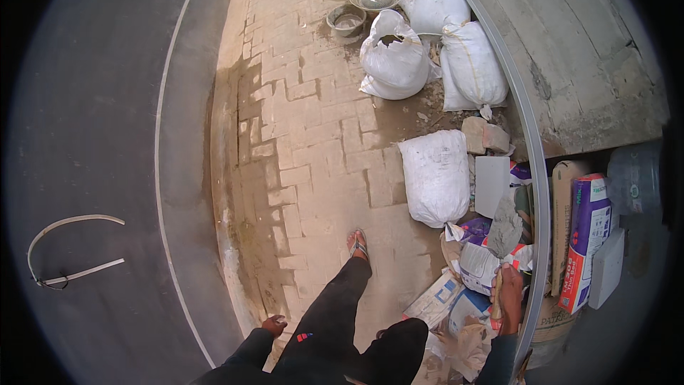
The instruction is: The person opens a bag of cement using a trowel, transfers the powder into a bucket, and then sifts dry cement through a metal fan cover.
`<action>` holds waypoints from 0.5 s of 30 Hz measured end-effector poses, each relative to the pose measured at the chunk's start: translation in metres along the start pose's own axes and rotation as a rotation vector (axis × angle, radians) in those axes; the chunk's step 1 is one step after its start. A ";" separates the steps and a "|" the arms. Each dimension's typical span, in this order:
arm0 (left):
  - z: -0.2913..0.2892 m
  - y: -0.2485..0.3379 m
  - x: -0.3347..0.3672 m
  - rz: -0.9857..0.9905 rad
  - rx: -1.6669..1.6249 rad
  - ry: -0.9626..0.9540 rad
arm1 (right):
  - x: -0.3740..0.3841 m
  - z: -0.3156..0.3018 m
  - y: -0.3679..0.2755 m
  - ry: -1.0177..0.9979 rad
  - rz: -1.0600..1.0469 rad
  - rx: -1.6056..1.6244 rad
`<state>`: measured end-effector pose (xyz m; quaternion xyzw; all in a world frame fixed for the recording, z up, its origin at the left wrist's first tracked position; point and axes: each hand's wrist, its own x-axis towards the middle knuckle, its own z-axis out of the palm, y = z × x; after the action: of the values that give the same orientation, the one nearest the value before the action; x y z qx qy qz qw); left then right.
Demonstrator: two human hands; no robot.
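Through the head view I have the right hand (509,291) low on the right, its fingers wrapped around the pale wooden handle (496,303) of what looks like a trowel, its broad grey blade (504,228) caked and pointing away from the body, above crumpled white-and-purple printed bags (479,269). I cannot tell whether the left hand (273,325), loosely curled beside the black-trousered leg (324,306), holds anything. To handle the trowel well, I judge a firm grip and a level blade best, lifting it clear of the loose paper before any sideways swing. The tight edge is the long grey metal rail (543,228) just right of the hand, and I would mind the blade's corner there. A flat white slab (491,185) and a stuffed white woven sack (436,180) crowd the far and left sides of the blade. My widest room lies leftward, over the tan block paving (320,157) beyond the sandalled foot (358,244), as far as the dark road (92,135).
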<state>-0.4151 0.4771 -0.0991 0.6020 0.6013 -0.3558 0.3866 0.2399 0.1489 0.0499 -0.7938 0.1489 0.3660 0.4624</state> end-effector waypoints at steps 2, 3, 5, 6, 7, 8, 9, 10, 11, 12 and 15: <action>-0.046 0.065 -0.008 0.125 -0.084 0.106 | 0.044 0.059 -0.048 -0.063 -0.050 -0.032; -0.070 0.085 -0.005 0.136 -0.132 0.159 | 0.068 0.087 -0.071 -0.110 -0.071 -0.030; -0.115 0.109 0.005 0.152 -0.282 0.225 | 0.108 0.158 -0.130 -0.202 -0.111 -0.071; -0.130 0.130 0.007 0.184 -0.349 0.267 | 0.126 0.189 -0.166 -0.235 -0.119 -0.111; -0.146 0.146 0.011 0.210 -0.411 0.306 | 0.142 0.221 -0.200 -0.270 -0.119 -0.150; -0.155 0.154 0.017 0.210 -0.526 0.306 | 0.165 0.252 -0.223 -0.313 -0.142 -0.153; -0.166 0.181 0.019 0.196 -0.517 0.288 | 0.190 0.277 -0.246 -0.334 -0.170 -0.165; -0.179 0.187 0.022 0.162 -0.535 0.300 | 0.210 0.311 -0.270 -0.385 -0.194 -0.159; -0.181 0.189 0.027 0.136 -0.563 0.305 | 0.230 0.339 -0.294 -0.426 -0.227 -0.162; -0.167 0.199 0.050 0.086 -0.627 0.260 | 0.245 0.358 -0.332 -0.406 -0.271 -0.210; -0.144 0.159 0.064 -0.007 -0.434 0.288 | 0.307 0.443 -0.398 -0.475 -0.292 -0.234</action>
<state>-0.2596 0.6377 -0.0856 0.5475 0.7143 -0.1304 0.4159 0.4836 0.7633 -0.0569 -0.7469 -0.1221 0.4857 0.4375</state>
